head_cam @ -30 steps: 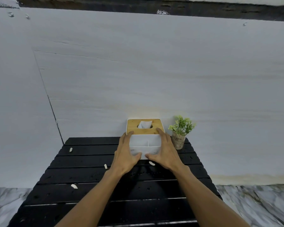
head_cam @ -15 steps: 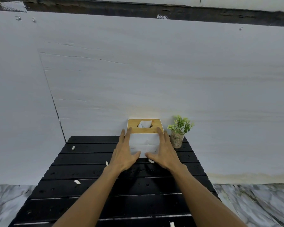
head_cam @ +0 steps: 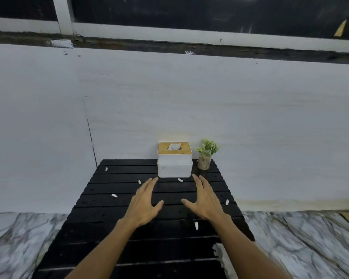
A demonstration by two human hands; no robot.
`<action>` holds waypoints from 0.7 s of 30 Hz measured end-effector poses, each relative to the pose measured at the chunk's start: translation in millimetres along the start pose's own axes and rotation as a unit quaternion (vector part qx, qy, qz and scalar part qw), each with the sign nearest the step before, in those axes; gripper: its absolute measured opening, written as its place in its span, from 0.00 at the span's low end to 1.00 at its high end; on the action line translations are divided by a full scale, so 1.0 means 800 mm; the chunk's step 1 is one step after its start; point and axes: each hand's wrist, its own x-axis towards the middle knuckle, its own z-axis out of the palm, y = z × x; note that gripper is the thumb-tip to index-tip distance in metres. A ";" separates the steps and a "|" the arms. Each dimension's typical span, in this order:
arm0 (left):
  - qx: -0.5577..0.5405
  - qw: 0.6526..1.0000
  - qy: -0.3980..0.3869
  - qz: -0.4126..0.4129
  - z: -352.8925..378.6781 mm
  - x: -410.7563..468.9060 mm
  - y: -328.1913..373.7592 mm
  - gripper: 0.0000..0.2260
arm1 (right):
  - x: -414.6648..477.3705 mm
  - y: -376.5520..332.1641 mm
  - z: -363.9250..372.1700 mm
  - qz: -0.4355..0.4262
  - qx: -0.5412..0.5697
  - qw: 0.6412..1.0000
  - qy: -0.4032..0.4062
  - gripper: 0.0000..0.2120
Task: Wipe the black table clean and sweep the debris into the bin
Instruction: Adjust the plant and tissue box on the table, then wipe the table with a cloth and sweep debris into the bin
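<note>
Evidently empty, the left hand (head_cam: 144, 202) and right hand (head_cam: 205, 200) hover spread before the tissue box (head_cam: 174, 168); its soft tissue (head_cam: 174, 147) should pinch out easily.

I have one head view only. It looks forward and down from close behind the left hand (head_cam: 144, 206) and right hand (head_cam: 205, 202), facing the wall (head_cam: 189, 97) beyond them.

Likely a home: marble floor (head_cam: 310, 238), white wall (head_cam: 250, 117), tissue box (head_cam: 174, 167) and potted plant (head_cam: 206, 153) on a black table (head_cam: 109, 228).
</note>
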 end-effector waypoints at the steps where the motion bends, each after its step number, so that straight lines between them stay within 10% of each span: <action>1: 0.007 1.000 -0.005 0.001 0.001 -0.018 0.003 0.34 | -0.018 0.001 -0.002 0.002 -0.006 1.000 -0.005 0.47; 21: 0.119 0.991 -0.055 -0.005 0.038 -0.188 -0.025 0.23 | -0.261 0.069 -0.002 0.138 -0.153 0.976 -0.064 0.37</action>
